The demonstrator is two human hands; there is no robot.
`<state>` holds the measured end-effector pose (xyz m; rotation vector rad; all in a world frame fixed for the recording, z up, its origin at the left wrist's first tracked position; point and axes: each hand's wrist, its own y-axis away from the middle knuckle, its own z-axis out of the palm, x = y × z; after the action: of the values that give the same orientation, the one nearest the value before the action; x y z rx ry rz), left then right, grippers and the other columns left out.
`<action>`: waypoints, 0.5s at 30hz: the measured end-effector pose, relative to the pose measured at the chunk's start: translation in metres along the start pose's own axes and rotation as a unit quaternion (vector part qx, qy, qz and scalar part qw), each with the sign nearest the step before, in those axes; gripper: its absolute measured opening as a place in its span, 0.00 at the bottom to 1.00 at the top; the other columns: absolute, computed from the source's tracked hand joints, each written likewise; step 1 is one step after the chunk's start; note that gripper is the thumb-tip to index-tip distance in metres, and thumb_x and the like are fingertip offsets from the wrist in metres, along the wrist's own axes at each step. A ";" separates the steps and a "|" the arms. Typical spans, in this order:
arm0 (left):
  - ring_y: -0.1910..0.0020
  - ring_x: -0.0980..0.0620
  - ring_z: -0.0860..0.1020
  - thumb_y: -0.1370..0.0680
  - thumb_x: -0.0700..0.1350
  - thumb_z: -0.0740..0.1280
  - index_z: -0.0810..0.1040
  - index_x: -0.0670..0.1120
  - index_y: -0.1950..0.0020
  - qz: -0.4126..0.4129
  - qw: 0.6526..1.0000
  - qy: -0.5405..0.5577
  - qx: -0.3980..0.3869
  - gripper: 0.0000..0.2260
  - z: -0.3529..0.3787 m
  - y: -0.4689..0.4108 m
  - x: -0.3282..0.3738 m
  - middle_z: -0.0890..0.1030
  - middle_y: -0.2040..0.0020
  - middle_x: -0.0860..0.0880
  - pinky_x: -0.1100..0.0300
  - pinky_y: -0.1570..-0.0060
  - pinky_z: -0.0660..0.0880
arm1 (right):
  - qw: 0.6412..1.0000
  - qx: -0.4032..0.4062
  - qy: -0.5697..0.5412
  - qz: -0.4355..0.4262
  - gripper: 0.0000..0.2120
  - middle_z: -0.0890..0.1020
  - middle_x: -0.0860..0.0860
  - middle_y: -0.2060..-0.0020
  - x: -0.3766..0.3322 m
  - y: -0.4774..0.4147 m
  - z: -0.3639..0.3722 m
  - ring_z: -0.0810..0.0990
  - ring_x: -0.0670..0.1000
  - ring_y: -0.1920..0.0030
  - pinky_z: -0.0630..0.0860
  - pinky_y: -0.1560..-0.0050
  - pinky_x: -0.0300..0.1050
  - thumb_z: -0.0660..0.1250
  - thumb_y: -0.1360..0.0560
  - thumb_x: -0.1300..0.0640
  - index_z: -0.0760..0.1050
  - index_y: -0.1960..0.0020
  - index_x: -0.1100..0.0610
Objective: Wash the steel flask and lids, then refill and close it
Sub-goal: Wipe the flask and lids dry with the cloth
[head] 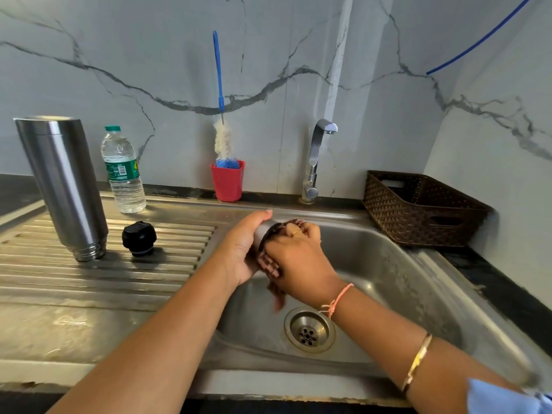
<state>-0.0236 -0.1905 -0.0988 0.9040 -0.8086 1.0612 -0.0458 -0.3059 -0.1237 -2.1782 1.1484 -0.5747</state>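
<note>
Seemingly midway through washing. Gripping the steel outer lid [263, 231] in the left hand [242, 249] over the sink [388, 264], scrubbing it with a cloth [270, 268] clutched in the right hand [298, 258]. Parked mouth-down on the drainboard [89, 279]: steel flask [64, 186], black stopper [139, 238] just beside it. Yet to refill and close.

The flask [62, 186] stands on the drainboard [89, 279] left of the sink [388, 264], a lid [139, 238] beside it, a bottle [124, 171] behind.

The steel drainboard [89, 273] bears an upturned flask [62, 186], black lid [139, 238] and water bottle [123, 171].
</note>
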 end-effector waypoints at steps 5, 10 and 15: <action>0.58 0.48 0.81 0.28 0.55 0.71 0.81 0.45 0.58 0.047 0.998 -0.025 -0.017 0.13 -0.002 -0.002 0.002 0.83 0.60 0.43 0.55 0.52 0.77 | 0.996 -0.018 -0.054 0.073 0.04 0.80 0.49 0.66 -0.004 -0.008 -0.007 0.78 0.57 0.55 0.69 0.53 0.53 0.70 0.34 0.58 0.75 0.64 0.53; 0.64 0.49 0.80 0.26 0.47 0.68 0.82 0.45 0.57 0.096 0.993 0.074 -0.011 0.07 -0.007 -0.009 0.004 0.82 0.63 0.45 0.60 0.61 0.78 | 0.890 -0.033 -0.360 0.277 0.05 0.82 0.56 0.62 -0.029 -0.022 -0.009 0.80 0.58 0.57 0.76 0.54 0.54 0.70 0.34 0.64 0.77 0.58 0.61; 0.60 0.46 0.82 0.28 0.51 0.72 0.81 0.44 0.53 0.014 0.996 -0.053 0.067 0.12 -0.007 -0.006 0.000 0.84 0.58 0.42 0.55 0.57 0.79 | 0.990 -0.034 0.104 -0.089 0.10 0.82 0.52 0.64 0.005 -0.003 0.009 0.78 0.58 0.58 0.75 0.57 0.56 0.77 0.40 0.59 0.78 0.61 0.56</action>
<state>-0.0172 -0.1852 -0.1026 1.0733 -0.8482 1.1092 -0.0361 -0.3061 -0.1276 -2.3371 1.0987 -0.8691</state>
